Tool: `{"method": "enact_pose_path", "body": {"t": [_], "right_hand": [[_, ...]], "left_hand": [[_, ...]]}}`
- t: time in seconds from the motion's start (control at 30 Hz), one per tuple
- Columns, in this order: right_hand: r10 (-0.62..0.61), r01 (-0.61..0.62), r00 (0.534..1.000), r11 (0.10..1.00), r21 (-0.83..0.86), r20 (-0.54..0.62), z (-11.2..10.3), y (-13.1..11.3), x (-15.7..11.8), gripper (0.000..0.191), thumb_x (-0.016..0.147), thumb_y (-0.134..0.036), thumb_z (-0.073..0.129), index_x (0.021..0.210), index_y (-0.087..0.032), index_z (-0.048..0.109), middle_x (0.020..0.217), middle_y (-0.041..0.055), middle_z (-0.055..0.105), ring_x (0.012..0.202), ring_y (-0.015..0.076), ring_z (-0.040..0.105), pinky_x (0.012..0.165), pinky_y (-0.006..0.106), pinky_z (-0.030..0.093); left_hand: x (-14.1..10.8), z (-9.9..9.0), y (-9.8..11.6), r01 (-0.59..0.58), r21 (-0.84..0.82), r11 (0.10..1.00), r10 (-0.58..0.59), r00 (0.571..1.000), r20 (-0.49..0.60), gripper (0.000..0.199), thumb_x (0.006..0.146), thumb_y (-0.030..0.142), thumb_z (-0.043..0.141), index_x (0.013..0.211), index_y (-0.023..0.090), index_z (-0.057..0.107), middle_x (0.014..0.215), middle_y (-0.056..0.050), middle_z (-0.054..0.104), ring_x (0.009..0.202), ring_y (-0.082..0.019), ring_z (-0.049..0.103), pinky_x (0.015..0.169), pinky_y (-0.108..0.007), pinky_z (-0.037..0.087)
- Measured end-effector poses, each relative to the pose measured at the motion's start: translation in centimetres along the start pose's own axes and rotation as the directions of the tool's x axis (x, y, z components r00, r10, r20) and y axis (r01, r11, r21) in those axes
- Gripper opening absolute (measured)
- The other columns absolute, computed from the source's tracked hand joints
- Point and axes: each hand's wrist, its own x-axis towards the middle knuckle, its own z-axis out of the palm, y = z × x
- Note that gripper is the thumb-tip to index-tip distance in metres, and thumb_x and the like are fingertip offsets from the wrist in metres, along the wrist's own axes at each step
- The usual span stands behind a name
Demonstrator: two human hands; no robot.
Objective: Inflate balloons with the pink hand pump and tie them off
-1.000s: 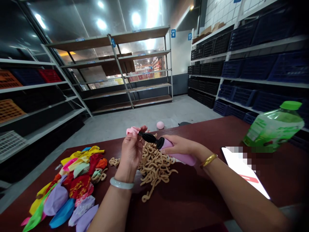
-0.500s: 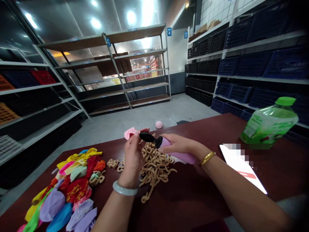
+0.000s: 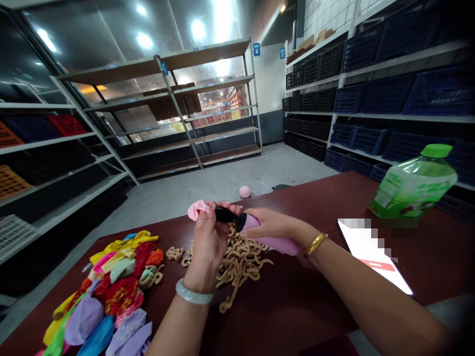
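Observation:
My left hand (image 3: 211,232) is closed on a small pink balloon (image 3: 196,209), which is drawn at the black nozzle (image 3: 224,214) of a pink pump. My right hand (image 3: 269,222) wraps round the pump's pink body (image 3: 284,244). Beneath both hands lies a pile of tan, curled, ring-like pieces (image 3: 241,264) on the dark red table (image 3: 297,306). Left of them is a heap of flat, coloured balloons (image 3: 122,294), with a few tan pieces (image 3: 174,253) between heap and pile.
A green-capped bottle (image 3: 415,185) and a lit phone (image 3: 374,257) are on the right of the table. A pink ball-like object (image 3: 245,191) shows by the far edge. Shelves (image 3: 222,133) with crates (image 3: 349,99) stand beyond.
My left hand has closed in nearer the nozzle, its fingers now covering more of the black part. The pink balloon has shifted slightly left and down with it.

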Motion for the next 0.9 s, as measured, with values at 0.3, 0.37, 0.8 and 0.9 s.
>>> {"method": "enact_pose_path", "body": {"t": [0.3,0.37,0.8,0.9], "right_hand": [[0.059,-0.238,0.955,0.740,-0.629,-0.292,3.4,1.1,0.9,0.056,0.080,-0.057,0.060,0.123,-0.022,0.051,0.108,0.0105,0.069,0.092,0.0289,0.065,0.069,0.034,0.043],[0.048,-0.251,0.951,0.699,-0.670,-0.306,3.7,1.5,1.2,0.055,0.080,-0.055,0.059,0.123,-0.022,0.050,0.107,0.0113,0.068,0.091,0.0280,0.065,0.068,0.033,0.042],[0.076,-0.313,0.938,0.606,-0.731,-0.338,1.2,3.1,0.7,0.038,0.074,-0.047,0.060,0.102,-0.022,0.056,0.089,0.0073,0.069,0.076,0.0241,0.064,0.056,0.031,0.032],[0.100,-0.333,0.934,0.593,-0.733,-0.343,1.2,3.0,0.7,0.037,0.076,-0.049,0.059,0.100,-0.021,0.057,0.086,0.0086,0.069,0.073,0.0243,0.064,0.056,0.031,0.032]], "left_hand": [[2.7,-3.6,2.0,-0.163,-0.078,0.983,0.142,0.964,-0.224,0.019,0.082,0.028,0.068,0.079,0.018,0.052,0.076,-0.001,0.055,0.071,-0.015,0.056,0.065,-0.029,0.048],[3.2,-4.8,3.2,-0.215,-0.079,0.973,0.189,0.948,-0.257,0.016,0.084,0.026,0.065,0.079,0.018,0.052,0.075,0.000,0.054,0.070,-0.014,0.056,0.065,-0.029,0.048],[3.3,-5.8,5.9,-0.429,0.040,0.902,0.414,0.835,-0.362,0.015,0.083,0.023,0.062,0.079,0.020,0.047,0.070,0.003,0.052,0.064,-0.012,0.055,0.062,-0.027,0.045],[3.2,-5.0,4.3,-0.421,0.055,0.906,0.414,0.849,-0.329,0.019,0.081,0.023,0.065,0.080,0.020,0.047,0.070,0.003,0.052,0.064,-0.010,0.055,0.062,-0.025,0.045]]}}
